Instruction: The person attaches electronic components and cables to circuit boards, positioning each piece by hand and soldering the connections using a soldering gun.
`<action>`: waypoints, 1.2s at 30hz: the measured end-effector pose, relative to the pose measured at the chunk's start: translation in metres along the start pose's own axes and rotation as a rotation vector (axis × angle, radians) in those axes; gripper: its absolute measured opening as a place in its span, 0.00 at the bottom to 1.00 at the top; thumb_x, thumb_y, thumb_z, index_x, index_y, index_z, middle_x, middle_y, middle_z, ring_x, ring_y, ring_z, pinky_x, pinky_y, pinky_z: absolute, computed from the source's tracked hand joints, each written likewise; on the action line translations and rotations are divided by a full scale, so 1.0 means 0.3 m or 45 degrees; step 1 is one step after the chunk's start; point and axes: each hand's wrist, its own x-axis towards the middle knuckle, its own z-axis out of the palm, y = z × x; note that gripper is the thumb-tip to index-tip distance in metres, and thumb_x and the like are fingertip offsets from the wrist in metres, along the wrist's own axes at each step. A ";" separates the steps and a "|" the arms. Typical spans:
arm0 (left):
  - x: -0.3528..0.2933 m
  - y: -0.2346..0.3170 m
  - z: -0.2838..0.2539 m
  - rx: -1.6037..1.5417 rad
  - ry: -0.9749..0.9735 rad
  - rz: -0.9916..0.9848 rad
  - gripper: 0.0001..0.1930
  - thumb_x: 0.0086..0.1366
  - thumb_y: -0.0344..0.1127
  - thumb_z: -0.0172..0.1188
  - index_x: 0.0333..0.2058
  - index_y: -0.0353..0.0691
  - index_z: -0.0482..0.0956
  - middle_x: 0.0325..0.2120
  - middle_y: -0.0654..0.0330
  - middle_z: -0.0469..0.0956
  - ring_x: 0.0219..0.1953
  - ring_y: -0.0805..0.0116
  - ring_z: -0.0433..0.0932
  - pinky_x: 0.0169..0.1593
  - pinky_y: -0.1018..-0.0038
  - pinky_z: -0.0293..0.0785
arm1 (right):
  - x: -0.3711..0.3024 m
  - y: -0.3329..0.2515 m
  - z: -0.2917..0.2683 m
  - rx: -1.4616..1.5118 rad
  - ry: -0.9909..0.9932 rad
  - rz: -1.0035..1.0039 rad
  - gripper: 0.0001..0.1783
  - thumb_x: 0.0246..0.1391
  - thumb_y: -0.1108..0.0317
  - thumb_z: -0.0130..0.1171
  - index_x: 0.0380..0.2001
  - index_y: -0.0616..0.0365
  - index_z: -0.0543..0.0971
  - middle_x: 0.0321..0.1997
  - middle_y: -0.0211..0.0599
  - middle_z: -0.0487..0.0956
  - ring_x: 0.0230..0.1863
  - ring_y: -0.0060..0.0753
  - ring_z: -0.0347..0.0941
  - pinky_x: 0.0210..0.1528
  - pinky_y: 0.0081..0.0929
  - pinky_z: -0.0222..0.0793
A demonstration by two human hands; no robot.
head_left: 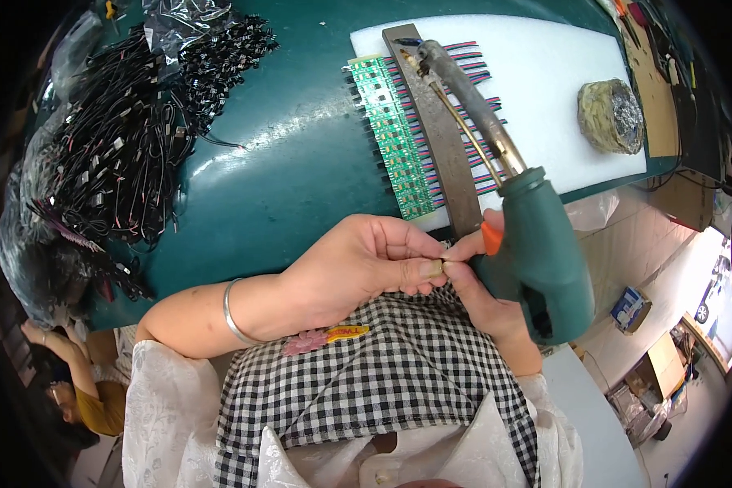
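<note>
My left hand (pixel 374 260) is closed in a pinch, thumb and finger together on something too small to make out. Its fingertips meet those of my right hand (pixel 481 289) just over the table's near edge. A green soldering gun (pixel 549 244) with an orange trigger rests in my right hand, whose thumb and finger are pinched as well. Its metal tip and thin feed tube point away from me, above a dark bar (pixel 439 130). That bar lies across red, blue and black wires joined to a strip of green circuit boards (pixel 394 138).
A white foam sheet (pixel 545 73) lies under the bar and wires. On it, at the right, stands a roll of solder wire (pixel 610 116) in wrapping. Bundled black cables (pixel 114 146) and clear plastic cover the table's left. Another person (pixel 89 390) sits at the lower left.
</note>
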 end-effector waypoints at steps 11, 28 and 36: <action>-0.027 -0.013 0.004 0.774 0.142 0.371 0.08 0.57 0.28 0.60 0.34 0.28 0.77 0.27 0.57 0.79 0.27 0.77 0.76 0.32 0.83 0.74 | -0.012 -0.003 0.041 0.443 0.138 0.196 0.28 0.46 0.81 0.57 0.51 0.67 0.61 0.28 0.36 0.75 0.30 0.23 0.72 0.36 0.20 0.69; 0.022 0.071 -0.065 0.580 0.477 0.125 0.07 0.62 0.30 0.53 0.30 0.31 0.74 0.22 0.57 0.77 0.21 0.72 0.77 0.27 0.80 0.75 | -0.109 0.038 -0.028 0.073 0.092 0.185 0.28 0.45 0.81 0.56 0.51 0.69 0.60 0.27 0.42 0.75 0.24 0.25 0.70 0.32 0.19 0.69; 0.039 0.097 -0.060 0.630 0.477 0.046 0.08 0.62 0.32 0.54 0.28 0.31 0.73 0.21 0.57 0.76 0.21 0.70 0.77 0.25 0.79 0.76 | -0.189 0.042 -0.019 0.610 0.500 0.429 0.29 0.41 0.79 0.58 0.49 0.71 0.63 0.21 0.41 0.73 0.20 0.27 0.68 0.23 0.20 0.67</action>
